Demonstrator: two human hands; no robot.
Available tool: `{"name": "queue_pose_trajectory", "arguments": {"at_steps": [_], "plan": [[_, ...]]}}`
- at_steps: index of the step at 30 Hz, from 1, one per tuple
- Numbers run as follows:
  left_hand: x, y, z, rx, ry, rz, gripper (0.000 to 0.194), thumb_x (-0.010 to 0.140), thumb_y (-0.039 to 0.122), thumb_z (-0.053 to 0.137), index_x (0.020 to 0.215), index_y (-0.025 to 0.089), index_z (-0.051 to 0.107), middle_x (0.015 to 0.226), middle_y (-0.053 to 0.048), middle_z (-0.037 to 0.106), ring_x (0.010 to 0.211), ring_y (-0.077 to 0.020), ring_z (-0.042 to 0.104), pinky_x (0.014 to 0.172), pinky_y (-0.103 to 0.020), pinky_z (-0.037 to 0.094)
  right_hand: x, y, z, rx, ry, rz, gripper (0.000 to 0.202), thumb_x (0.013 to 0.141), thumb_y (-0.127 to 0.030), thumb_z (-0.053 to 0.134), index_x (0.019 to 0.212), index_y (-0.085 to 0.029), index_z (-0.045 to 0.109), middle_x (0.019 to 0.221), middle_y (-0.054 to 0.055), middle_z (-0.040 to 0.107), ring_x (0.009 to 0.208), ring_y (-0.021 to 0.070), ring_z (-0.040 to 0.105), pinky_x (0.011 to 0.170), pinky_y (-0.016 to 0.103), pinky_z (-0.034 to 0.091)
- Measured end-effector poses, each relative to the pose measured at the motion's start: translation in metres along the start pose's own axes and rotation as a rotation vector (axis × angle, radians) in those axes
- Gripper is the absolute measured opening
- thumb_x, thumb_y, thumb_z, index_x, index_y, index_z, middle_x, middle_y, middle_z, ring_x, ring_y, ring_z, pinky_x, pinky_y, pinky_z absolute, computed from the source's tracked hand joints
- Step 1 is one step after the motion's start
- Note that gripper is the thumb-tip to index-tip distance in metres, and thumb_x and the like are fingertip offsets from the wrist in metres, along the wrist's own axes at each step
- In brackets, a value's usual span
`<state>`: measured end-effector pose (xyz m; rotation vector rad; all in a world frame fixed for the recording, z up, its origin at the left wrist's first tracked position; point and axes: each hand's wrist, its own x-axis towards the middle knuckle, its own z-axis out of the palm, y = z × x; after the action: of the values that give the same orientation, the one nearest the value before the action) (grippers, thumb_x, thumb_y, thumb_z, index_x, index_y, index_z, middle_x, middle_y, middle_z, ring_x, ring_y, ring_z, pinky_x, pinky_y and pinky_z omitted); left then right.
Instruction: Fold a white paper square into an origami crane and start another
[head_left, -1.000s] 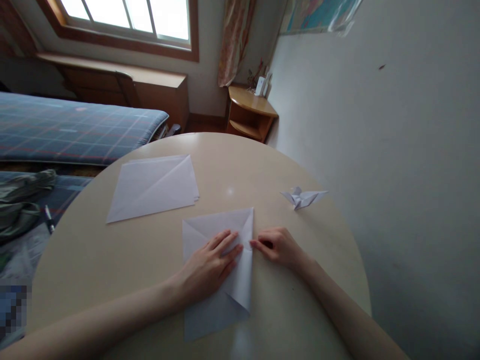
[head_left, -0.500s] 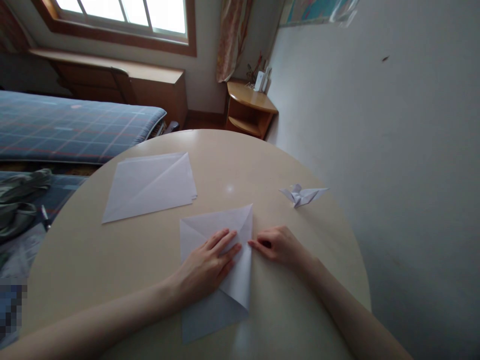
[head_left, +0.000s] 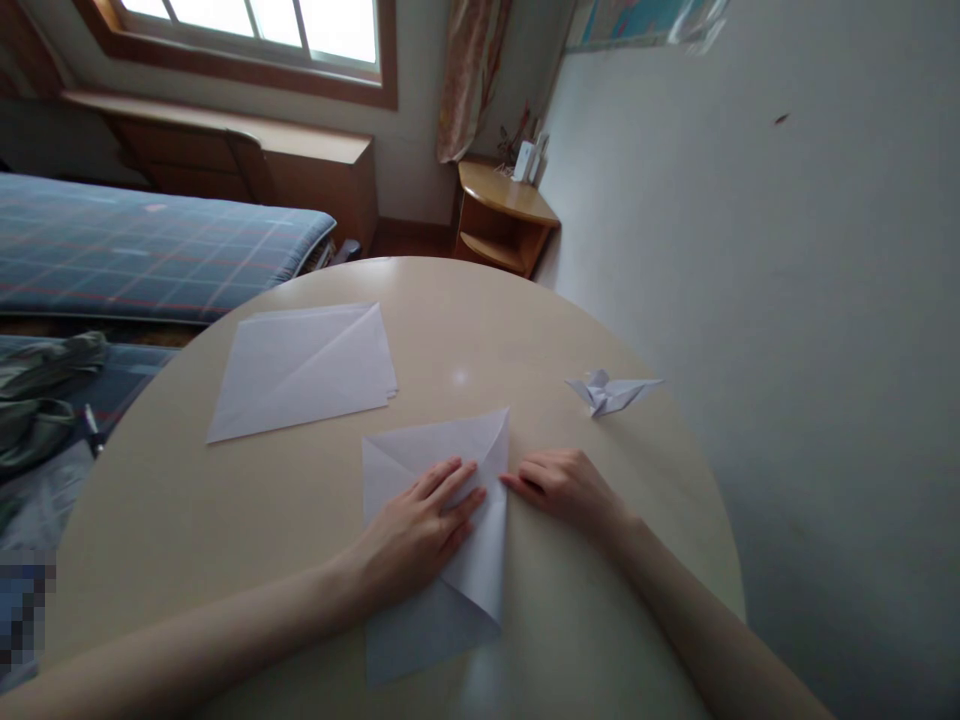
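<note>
A white sheet of paper [head_left: 420, 635] with crease lines lies on the round table, its right side folded over towards the middle. My left hand [head_left: 424, 525] rests flat on the sheet with fingers spread. At the folded right edge, my right hand [head_left: 559, 487] has its fingers curled together, the tip of one finger touching the edge. Whether anything is pinched there is too small to tell. A folded paper crane [head_left: 611, 393] stands beyond my right hand. Farther left lies a stack of white paper [head_left: 300, 370], its top sheet creased diagonally.
The cream round table [head_left: 442, 320] fills the foreground. A plaid mattress [head_left: 150, 250] is at the left, with clothing [head_left: 45, 420] below it. Behind are a desk [head_left: 315, 150] and a corner shelf [head_left: 506, 195]. A wall [head_left: 825, 300] runs along the right.
My right hand's fingers have drawn closer together, and the hand sits slightly higher along the folded edge. My left hand stays on the sheet. The view has shifted slightly.
</note>
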<state>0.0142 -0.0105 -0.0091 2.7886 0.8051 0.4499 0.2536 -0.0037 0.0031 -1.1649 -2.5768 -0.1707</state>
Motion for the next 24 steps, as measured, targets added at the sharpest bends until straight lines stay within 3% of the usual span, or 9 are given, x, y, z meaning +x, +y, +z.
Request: {"name": "queue_pose_trajectory", "arguments": {"at_steps": [14, 24], "plan": [[0.000, 0.000, 0.000, -0.001, 0.011, 0.002, 0.034, 0.094, 0.026, 0.037, 0.124, 0.017, 0.052, 0.138, -0.011, 0.042, 0.128, -0.0268, 0.037, 0.100, -0.043, 0.042, 0.010, 0.029, 0.007, -0.070, -0.064, 0.099, 0.050, 0.095, -0.042, 0.033, 0.059, -0.016, 0.056, 0.058, 0.004, 0.062, 0.052, 0.0118, 0.053, 0.053, 0.026, 0.026], [0.000, 0.001, -0.001, 0.008, -0.005, -0.001, 0.035, 0.094, 0.026, 0.038, 0.124, 0.017, 0.052, 0.137, -0.012, 0.043, 0.128, -0.0273, 0.037, 0.100, -0.043, 0.042, 0.024, 0.048, 0.011, -0.132, -0.136, 0.272, 0.055, 0.095, -0.047, 0.027, 0.066, -0.016, 0.062, 0.064, 0.006, 0.067, 0.057, 0.0134, 0.058, 0.054, 0.027, 0.025]]}}
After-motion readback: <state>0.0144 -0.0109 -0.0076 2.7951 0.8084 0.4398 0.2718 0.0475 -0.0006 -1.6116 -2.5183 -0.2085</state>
